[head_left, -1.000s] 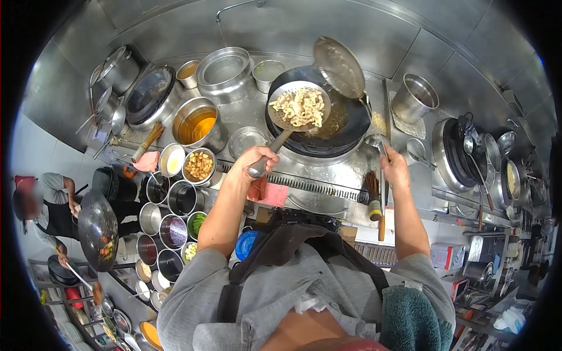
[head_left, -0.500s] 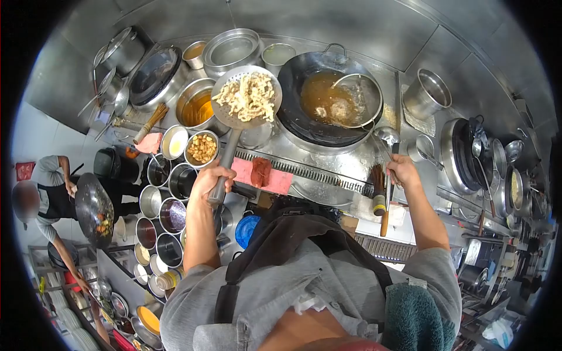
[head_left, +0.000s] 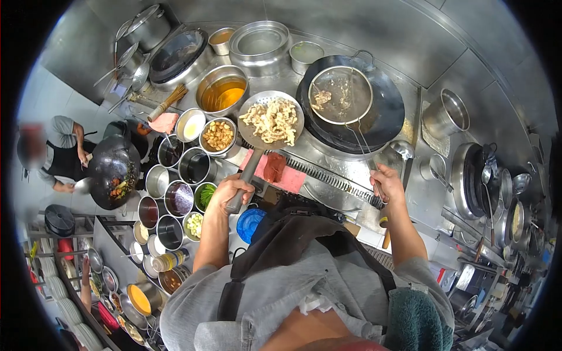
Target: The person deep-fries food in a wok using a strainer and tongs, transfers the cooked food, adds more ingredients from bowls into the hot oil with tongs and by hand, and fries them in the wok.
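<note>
My left hand grips the grey handle of a perforated skimmer, which is piled with pale, battered-looking strips of food. The skimmer is held level over the counter edge, left of the large black wok. With its fingers closed, my right hand holds the wire handle of a round mesh strainer. The strainer hangs above the wok and has a small brown clump and fine crumbs in it. It hides much of the wok's inside. Beside the wok rests a metal ladle.
Left of the skimmer are a pot of amber liquid, a bowl of browned chunks and several ingredient pots. A pink cloth lies along the drain grate. At far left a co-worker handles another wok.
The mesh strainer has risen from the brown liquid in the wok and now hangs above it. The skimmer has dropped nearer my body. The whole view has shifted, and the co-worker's arms have moved.
</note>
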Demonstrator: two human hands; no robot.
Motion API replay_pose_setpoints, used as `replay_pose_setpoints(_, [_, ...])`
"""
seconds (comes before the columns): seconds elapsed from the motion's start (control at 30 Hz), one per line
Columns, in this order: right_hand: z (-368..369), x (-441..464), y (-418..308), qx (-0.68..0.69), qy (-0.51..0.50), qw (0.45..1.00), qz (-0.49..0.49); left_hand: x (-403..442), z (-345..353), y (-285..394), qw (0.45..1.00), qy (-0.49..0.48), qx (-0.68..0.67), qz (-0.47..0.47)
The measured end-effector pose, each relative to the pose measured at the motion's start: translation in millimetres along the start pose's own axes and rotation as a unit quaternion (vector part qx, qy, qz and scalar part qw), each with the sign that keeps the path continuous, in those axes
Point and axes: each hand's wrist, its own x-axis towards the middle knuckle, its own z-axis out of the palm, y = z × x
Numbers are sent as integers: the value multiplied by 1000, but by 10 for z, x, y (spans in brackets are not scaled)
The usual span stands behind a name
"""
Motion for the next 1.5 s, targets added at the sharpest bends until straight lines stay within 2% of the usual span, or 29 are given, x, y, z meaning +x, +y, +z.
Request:
replay_pose_setpoints(0.17, [76,-90,-208,-121,-13,992,-34,251,-83,-77,999,30,15,-21])
replay_pose_setpoints(0.27, [177,-149,-279,-192,-25,978,-70,414,-119,-113,1000,19,7,-21])
replay_pose_setpoints(0.4, [381,-210,-313,-301,-18,951,-64,529,-47,-42,999,0,25,-38])
replay_pose_setpoints(0.43, [369,-156,-169,-352,5,921,-168,585,-64,-61,999,-3,8,-41])
replay_pose_setpoints(0.57, [290,-96,-116,-369,65,912,-169,616,-79,-48,997,-20,-45,-51])
replay_pose_setpoints(0.63, [84,-69,-120,-313,122,934,-124,593,-83,-51,997,-23,-57,-46])
replay_pose_setpoints(0.73, [-195,-113,-227,-333,186,922,-72,592,-127,-78,997,-37,-65,-36])
replay_pose_setpoints(0.77, [-431,-28,-44,-404,181,877,-185,594,-148,-93,997,-44,-62,-30])
replay_pose_setpoints(0.8, [-469,-65,-49,-406,184,876,-184,579,-142,-95,996,-47,-63,-31])
replay_pose_setpoints(0.9, [-464,-201,-55,-236,131,962,-24,533,-127,-71,999,-28,-33,-31])
replay_pose_setpoints(0.93, [-413,-225,-8,-237,133,962,-23,547,-142,-78,998,-30,-33,-32])
replay_pose_setpoints(1.03, [-284,-193,152,-104,85,991,11,580,-177,-89,999,-29,-24,-29])
replay_pose_setpoints(1.13, [-209,-231,130,-69,84,994,9,572,-149,-58,999,-28,-18,-30])
replay_pose_setpoints(1.27, [-150,-317,-21,-129,105,986,10,551,-105,-47,998,-21,-47,-32])
replay_pose_setpoints(1.37, [-19,-361,-158,-168,49,983,-50,563,-117,-50,997,-19,-57,-44])
replay_pose_setpoints(1.5, [137,-351,-107,-247,27,964,-96,616,-134,-60,997,-27,-48,-55])
